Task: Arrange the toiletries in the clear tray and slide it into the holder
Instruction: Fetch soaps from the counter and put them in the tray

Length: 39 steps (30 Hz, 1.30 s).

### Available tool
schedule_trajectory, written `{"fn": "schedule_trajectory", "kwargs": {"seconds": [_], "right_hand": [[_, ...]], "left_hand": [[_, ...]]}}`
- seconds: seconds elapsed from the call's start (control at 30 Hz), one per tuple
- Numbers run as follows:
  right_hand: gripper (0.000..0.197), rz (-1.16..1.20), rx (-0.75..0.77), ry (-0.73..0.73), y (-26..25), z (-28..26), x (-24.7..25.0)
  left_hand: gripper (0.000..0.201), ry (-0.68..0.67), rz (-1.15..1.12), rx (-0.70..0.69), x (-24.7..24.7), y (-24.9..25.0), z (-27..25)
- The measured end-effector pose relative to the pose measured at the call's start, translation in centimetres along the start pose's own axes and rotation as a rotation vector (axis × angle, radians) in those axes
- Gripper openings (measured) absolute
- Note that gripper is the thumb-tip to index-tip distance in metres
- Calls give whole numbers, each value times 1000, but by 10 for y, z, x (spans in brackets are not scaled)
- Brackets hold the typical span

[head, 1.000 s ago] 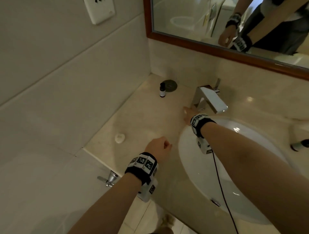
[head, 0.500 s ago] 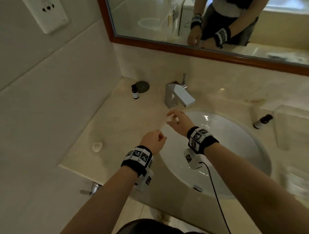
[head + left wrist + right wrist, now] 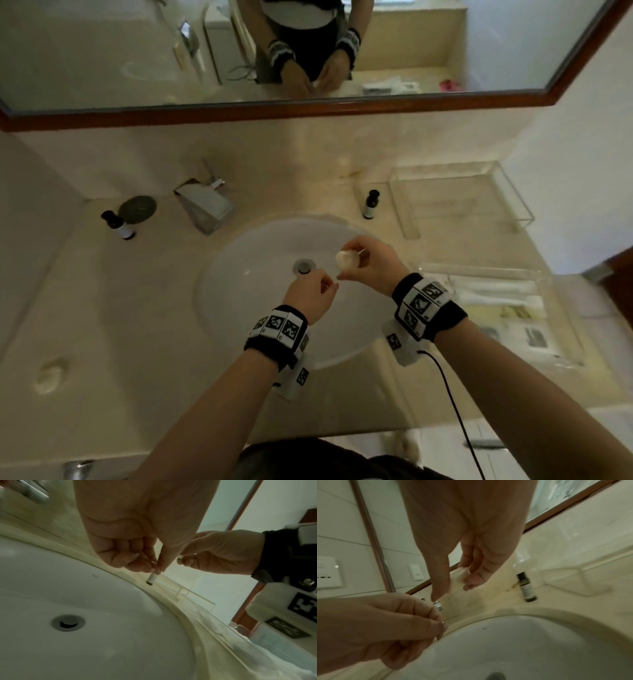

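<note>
My right hand (image 3: 346, 264) holds a small round white soap (image 3: 345, 258) over the sink basin (image 3: 260, 246), pinched between thumb and fingers (image 3: 471, 579). The soap (image 3: 458, 576) shows pale in the right wrist view. My left hand (image 3: 325, 287) is just below and left of it, fingers curled (image 3: 426, 616) and thumb against forefinger, with nothing plainly visible in the pinch. The clear tray (image 3: 479, 270) lies on the counter to the right with packets inside. The clear holder (image 3: 513, 202) stands behind it. One small dark bottle (image 3: 370, 204) stands beside the holder, another (image 3: 118, 224) far left.
A chrome faucet (image 3: 205, 204) stands behind the basin, with a dark round disc (image 3: 137, 209) to its left. A second white soap (image 3: 51, 373) lies on the counter at the near left. The wood-framed mirror (image 3: 308, 109) runs along the back wall.
My right hand lifted the white soap from beside the faucet and brought it over the basin. My left hand moved in beside it. The head view swung right, showing tray and holder.
</note>
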State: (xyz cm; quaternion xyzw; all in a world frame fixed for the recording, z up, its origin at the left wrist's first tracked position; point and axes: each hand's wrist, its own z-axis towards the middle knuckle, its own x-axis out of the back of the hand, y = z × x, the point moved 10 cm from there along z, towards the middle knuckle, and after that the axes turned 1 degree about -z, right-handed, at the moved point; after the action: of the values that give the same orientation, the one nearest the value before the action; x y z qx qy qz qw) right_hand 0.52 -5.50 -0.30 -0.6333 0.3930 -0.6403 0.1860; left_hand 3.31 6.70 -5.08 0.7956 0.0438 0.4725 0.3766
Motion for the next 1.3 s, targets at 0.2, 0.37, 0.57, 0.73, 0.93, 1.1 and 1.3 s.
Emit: {"fn": "schedule_trajectory", "kwargs": {"seconds": [0.2, 0.37, 0.57, 0.73, 0.93, 1.1, 1.3], "right_hand": [[40, 166, -148, 138, 83, -37, 67], [20, 391, -194, 192, 131, -59, 106], [14, 395, -205, 125, 165, -68, 129], [29, 170, -302, -152, 190, -75, 104], [29, 72, -353, -203, 199, -76, 77], [28, 90, -403, -151, 194, -75, 71], [25, -45, -407, -117, 192, -76, 74]], "left_hand": [[17, -7, -28, -72, -53, 72, 11], [21, -31, -19, -82, -91, 107, 18], [21, -6, -17, -78, -113, 130, 20], [18, -18, -31, -36, -126, 132, 15], [17, 11, -19, 12, -128, 120, 11], [16, 8, -35, 43, -129, 111, 6], [16, 0, -52, 63, -133, 104, 2]]}}
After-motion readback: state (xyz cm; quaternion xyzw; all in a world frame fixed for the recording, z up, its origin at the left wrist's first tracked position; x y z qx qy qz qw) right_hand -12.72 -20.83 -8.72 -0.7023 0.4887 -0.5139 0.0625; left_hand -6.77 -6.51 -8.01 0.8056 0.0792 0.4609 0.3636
